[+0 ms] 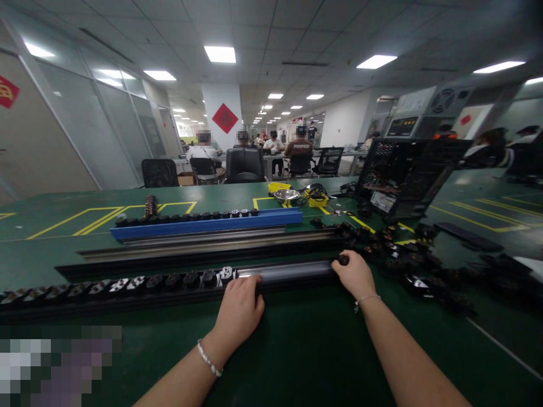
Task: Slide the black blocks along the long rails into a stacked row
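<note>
A long black rail (288, 272) lies across the green table in front of me, its left part filled with several black and white socket pieces (186, 278). My left hand (238, 308) rests on the rail just right of the last socket piece, fingers curled over its edge. My right hand (355, 274) sits at the rail's right end, fingers pinched on a small black piece (343, 260) there.
Behind lie more black rails (190, 249) and a blue rail (203, 223) carrying sockets. A heap of loose black pieces (407, 254) spreads at the right, near an open computer case (403, 175). A metal bowl (286, 195) and seated people are farther back.
</note>
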{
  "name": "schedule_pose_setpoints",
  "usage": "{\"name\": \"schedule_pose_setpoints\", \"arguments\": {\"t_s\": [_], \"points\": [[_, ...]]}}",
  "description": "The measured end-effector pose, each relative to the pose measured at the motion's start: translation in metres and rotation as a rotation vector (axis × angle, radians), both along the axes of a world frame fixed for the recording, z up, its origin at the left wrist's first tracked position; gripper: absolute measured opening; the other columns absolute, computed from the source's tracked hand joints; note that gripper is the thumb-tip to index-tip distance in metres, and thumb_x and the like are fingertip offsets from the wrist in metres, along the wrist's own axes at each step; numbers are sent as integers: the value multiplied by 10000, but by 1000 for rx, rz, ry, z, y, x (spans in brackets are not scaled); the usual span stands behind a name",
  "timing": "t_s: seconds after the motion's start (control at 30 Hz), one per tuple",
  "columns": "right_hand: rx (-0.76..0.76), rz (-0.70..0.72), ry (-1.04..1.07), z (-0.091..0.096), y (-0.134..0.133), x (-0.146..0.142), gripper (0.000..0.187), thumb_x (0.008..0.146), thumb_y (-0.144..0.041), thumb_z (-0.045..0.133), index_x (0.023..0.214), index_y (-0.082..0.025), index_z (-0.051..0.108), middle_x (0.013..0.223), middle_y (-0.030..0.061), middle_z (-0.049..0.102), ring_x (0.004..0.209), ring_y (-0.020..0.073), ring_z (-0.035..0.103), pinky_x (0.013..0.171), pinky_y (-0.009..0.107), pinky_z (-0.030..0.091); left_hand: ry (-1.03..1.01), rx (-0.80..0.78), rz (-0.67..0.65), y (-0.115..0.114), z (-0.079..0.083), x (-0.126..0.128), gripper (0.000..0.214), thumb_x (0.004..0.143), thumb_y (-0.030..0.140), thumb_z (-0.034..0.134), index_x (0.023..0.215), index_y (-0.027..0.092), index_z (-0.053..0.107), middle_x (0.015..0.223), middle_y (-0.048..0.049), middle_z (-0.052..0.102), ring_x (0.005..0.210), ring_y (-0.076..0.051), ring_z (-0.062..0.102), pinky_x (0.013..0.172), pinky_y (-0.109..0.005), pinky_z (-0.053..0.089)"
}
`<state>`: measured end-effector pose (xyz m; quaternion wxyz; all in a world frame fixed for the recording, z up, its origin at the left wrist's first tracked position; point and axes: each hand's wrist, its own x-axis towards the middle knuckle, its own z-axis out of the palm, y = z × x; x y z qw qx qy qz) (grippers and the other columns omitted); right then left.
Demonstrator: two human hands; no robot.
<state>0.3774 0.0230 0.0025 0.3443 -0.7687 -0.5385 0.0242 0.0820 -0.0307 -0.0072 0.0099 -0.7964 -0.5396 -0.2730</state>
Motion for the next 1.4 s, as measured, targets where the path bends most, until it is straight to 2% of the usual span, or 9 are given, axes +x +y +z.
{"name": "schedule_pose_setpoints", "arguments": {"t_s": [0.47,0.63,0.93,1.4], "points": [[-136,-48,83,8,-4,0,334,738,-363,502,1004,-186,601,992,92,639,901,224,590,776,310,430,-6,-24,7,-1,3,1,309,801,181,500,1104,200,555,1047,-63,669,1016,-225,594,940,-423,431],[-174,-84,101,10,-5,3,357,745,-385,494,1040,-212,595,964,87,655,852,232,601,703,311,430,-11,-32,2,-1,2,0,321,804,176,496,1120,195,550,1064,-69,664,1040,-227,581,953,-422,418],[-162,-119,117,8,-3,7,362,725,-375,520,1038,-218,614,907,68,658,785,205,592,661,282,412,-9,-52,3,0,1,0,324,804,170,494,1123,185,552,1067,-69,663,1040,-225,579,955,-423,414],[-165,-117,143,6,-2,10,369,723,-383,529,1041,-219,620,898,62,660,790,208,592,665,284,420,-22,-31,-4,0,0,-1,324,809,183,497,1129,196,543,1062,-60,660,1033,-217,580,954,-419,417]]}}
